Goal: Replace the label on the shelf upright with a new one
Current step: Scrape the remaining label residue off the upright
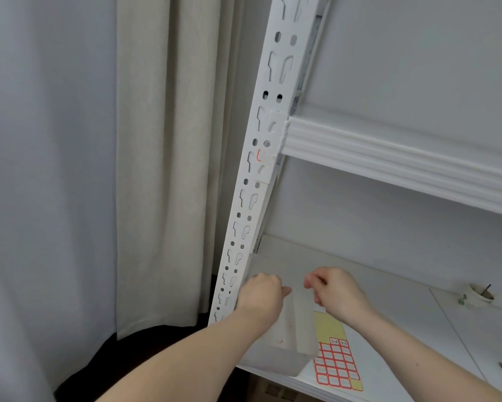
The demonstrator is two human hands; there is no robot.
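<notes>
Left hand point(263, 291) and right hand point(335, 293) low over the clear bin point(284, 338), fingers curled, contents indiscernible; old label point(263, 165) well above on the slanting upright point(245, 204), nearer left; label sheet point(335, 361) just below right

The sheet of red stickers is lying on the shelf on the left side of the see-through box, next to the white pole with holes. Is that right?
Not quite. The head view shows the sticker sheet lying on the shelf on the right side of the see-through box, not the left. The white pole with holes stands on the box's left side.
</notes>
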